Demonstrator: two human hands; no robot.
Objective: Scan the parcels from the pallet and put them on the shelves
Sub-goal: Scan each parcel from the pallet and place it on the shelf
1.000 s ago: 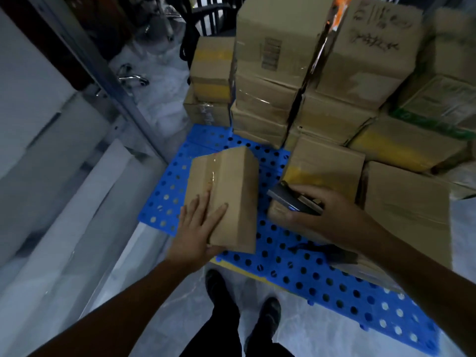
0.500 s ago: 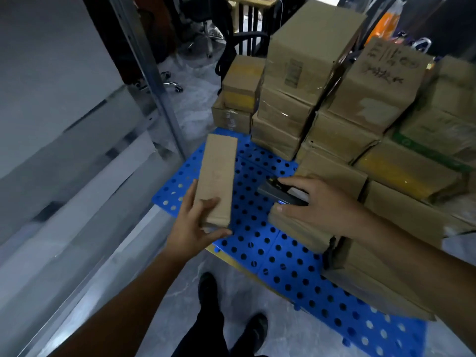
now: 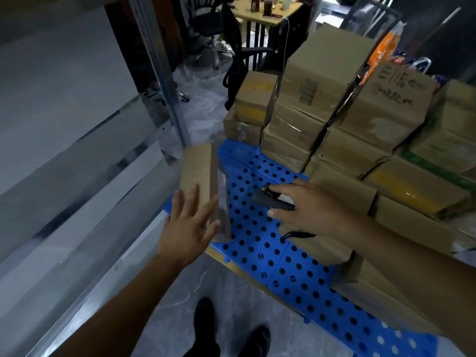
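Note:
My left hand holds a narrow brown cardboard parcel by its near end, fingers spread over its side and thumb on the edge, lifted above the left corner of the blue perforated pallet. My right hand grips a dark handheld scanner over the pallet, its nose turned toward the parcel. Its black strap hangs below my wrist. Stacked brown parcels fill the pallet's far and right side.
Grey metal shelves with an upright post run along the left. A desk and office chairs stand behind the pallet. My two dark shoes are on the grey floor near the pallet's front edge.
My left hand has lifted the parcel off the pallet and swung it left toward the shelves, turning it on edge. The scanner hand stayed over the pallet while my view rose.

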